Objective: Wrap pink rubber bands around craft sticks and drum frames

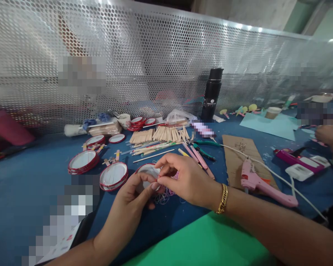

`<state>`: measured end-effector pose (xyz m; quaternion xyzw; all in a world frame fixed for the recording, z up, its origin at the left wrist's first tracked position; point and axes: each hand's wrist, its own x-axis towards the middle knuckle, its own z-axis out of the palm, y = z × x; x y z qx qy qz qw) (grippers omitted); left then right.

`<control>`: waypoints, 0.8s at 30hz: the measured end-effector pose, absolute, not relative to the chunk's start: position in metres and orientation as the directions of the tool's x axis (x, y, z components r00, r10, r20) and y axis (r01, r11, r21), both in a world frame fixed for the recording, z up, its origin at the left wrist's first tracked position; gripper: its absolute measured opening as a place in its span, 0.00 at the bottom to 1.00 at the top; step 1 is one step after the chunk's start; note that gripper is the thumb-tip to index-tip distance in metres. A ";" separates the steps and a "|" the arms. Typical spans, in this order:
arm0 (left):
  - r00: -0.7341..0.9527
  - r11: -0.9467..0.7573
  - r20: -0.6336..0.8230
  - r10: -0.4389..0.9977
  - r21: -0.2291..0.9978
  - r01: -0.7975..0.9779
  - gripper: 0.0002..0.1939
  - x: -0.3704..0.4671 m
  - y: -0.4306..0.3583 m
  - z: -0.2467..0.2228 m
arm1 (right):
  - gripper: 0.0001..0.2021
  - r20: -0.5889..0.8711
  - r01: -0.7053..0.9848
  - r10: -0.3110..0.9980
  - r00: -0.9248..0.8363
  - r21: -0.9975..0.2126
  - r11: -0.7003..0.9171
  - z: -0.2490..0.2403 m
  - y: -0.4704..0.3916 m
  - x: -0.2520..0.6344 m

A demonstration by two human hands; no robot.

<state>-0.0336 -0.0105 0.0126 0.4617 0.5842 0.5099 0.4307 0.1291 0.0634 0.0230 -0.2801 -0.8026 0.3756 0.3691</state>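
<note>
Near the middle of the table, my left hand [137, 192] curls around the near side of a red-rimmed white disc [148, 170], its thumb and fingers closed. My right hand [180, 177] meets it from the right, thumb and index finger pinched at the disc's edge; what lies between those fingertips is too small to make out. Purple and pale thread [169, 192] lies in a tangle just behind and below the hands. To the left are finished-looking stacks of similar red-rimmed discs [113, 174], some with small sticks at their edges.
Wooden sticks [166, 133] lie behind the hands, with green-handled pliers [205, 151] to their right. A pink glue gun [263, 184] rests on cardboard [233, 162], its white cable crossing the table. A black bottle [211, 94] stands by the perforated screen. Another person's hand [329, 133] is at far right.
</note>
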 end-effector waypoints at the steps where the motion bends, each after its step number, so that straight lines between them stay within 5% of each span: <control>1: -0.203 0.049 -0.029 0.979 0.994 0.095 0.16 -0.033 -0.011 0.014 | 0.12 0.369 0.157 0.733 -0.571 -0.827 0.539 0.023 0.063 0.129; 10: -0.234 -0.021 0.062 0.970 0.984 0.175 0.14 -0.033 -0.011 0.017 | 0.08 0.130 0.154 0.749 -0.649 -0.942 0.297 0.031 0.064 0.133; 18: -0.227 -0.075 0.144 0.963 0.954 0.289 0.16 -0.041 -0.006 0.010 | 0.06 0.239 0.094 0.561 -0.792 -0.861 0.499 0.051 0.062 0.142; 24: -0.197 -0.119 0.160 0.967 0.972 0.205 0.14 -0.040 -0.006 0.009 | 0.06 0.242 -0.212 0.332 -0.912 -0.969 0.124 0.049 0.056 0.141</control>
